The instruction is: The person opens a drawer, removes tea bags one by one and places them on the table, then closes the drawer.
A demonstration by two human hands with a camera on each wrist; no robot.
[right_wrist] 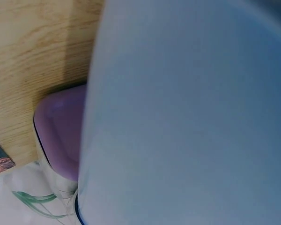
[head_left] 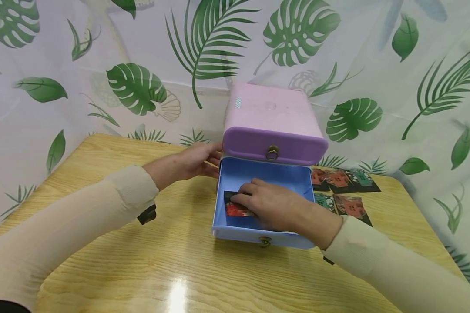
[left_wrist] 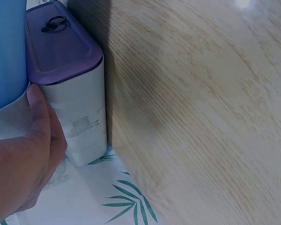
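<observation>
My right hand (head_left: 272,202) reaches down into the pulled-out blue drawer (head_left: 264,240). Its thumb and fingers pinch the edge of a dark card (head_left: 239,210) with a red picture, low inside the drawer's left part. At the drawer unit's left side, my left hand (head_left: 193,161) rests with its fingers extended. In the left wrist view, that hand (left_wrist: 30,145) touches the white casing (left_wrist: 79,122) beside the blue drawer. A closed pink-purple drawer (head_left: 274,145) sits above the blue one; a purple drawer (left_wrist: 61,42) lies below. The right wrist view hides the right hand behind the blue drawer (right_wrist: 178,117).
Several dark cards with red and green pictures (head_left: 350,206) lie on the wooden table (head_left: 149,261), right of the drawer unit. A leaf-printed cloth (head_left: 149,48) hangs behind the table. Brass ring pulls (head_left: 272,153) stick out from the drawer fronts.
</observation>
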